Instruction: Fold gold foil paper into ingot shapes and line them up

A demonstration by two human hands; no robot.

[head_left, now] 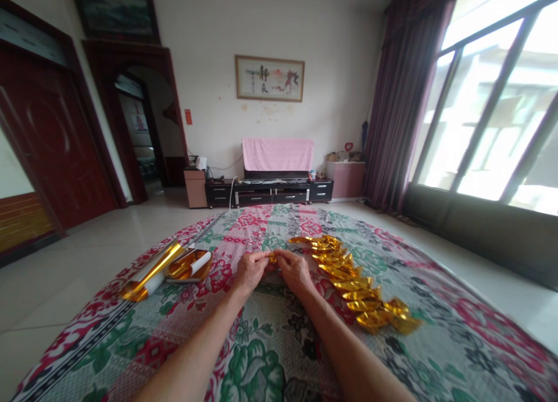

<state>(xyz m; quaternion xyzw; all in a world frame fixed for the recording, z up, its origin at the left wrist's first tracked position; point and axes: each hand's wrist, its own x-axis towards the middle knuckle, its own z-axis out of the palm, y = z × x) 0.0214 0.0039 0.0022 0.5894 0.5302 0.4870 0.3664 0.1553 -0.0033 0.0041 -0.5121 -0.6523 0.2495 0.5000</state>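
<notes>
At the centre of the frame, two bare forearms reach forward from the bottom edge, and the left hand [249, 272] and right hand [296, 269] meet with fingertips nearly touching. The fingers of both hands are pinched together on a small piece of shiny gold foil paper [272, 258], held just above a flower-patterned cloth in red, green and white [270, 344] that covers the surface. Only a sliver of the foil shows between the fingers, so its shape cannot be told.

Right of centre, a curved row of folded gold foil shapes [349, 277] lies on the cloth, running from beside the right hand toward the lower right, the pieces overlapping. Left of centre, well apart from the hands, lie flat gold foil sheets with white backing [150, 271], some of them curling.

By its look, the foil is very light, thin and slick. It likely takes a crease readily and would crumple or tear under a hard squeeze. It seems best held by its edges or corners with the fingertips, pressing lightly.

Across the upper half of the frame is a tiled room with a low dark cabinet [270, 191].
</notes>
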